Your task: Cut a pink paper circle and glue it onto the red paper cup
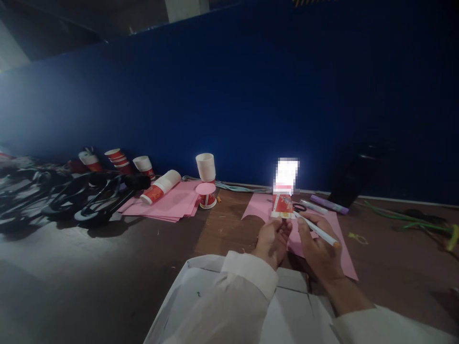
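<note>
My left hand (274, 239) is closed around the lower edge of a red printed paper cup (281, 204), whose white rim faces down toward me. In my right hand (321, 243) is a slim white marker (321, 231) with an orange end, its far tip close to the cup's rim. A bright, blurred-out screen (286, 173) glows just behind the cup. Under both hands lies a pink paper sheet (337, 239), and scissors (299, 207) show partly behind the cup.
A purple marker (330, 204) and a clear pen (313, 206) lie at the back. To the left are a cup topped with a pink disc (205, 188), stacked cups (161, 186), pink sheets (172, 210) and black headsets (96, 205). A blue partition (229, 105) stands behind.
</note>
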`<state>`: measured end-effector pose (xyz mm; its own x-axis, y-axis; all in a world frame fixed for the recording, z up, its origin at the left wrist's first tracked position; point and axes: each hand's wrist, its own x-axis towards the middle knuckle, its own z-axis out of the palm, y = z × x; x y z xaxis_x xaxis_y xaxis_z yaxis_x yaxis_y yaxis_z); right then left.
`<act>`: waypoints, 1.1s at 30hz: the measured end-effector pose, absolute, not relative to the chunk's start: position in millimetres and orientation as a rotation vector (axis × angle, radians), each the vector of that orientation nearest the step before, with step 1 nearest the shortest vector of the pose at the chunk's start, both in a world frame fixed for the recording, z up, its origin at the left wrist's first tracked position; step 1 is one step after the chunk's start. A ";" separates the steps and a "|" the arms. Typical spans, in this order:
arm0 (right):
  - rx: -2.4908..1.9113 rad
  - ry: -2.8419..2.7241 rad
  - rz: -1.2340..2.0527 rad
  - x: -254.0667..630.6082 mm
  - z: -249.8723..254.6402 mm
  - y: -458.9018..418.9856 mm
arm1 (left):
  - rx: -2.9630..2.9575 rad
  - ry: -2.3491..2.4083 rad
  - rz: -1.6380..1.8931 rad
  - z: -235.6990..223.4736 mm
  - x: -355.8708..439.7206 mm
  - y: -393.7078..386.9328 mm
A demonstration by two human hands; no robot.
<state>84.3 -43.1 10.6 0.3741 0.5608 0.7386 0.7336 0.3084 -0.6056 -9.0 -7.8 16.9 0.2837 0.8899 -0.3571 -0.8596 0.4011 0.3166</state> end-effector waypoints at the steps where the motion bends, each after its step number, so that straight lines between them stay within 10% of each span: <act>1: -1.349 -1.290 -0.170 84.0 10.9 -42.9 | 0.072 0.524 1.173 16.2 -9.1 -7.6; 33: -1.355 -1.412 -0.131 86.9 4.5 -42.3 | 0.273 0.599 1.213 17.3 -4.4 -8.3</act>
<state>86.9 -42.3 4.5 0.2783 0.6248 0.7295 0.7486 0.3347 -0.5723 -4.4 -8.3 17.3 0.2214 0.9324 -0.2857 -0.7932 0.3426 0.5035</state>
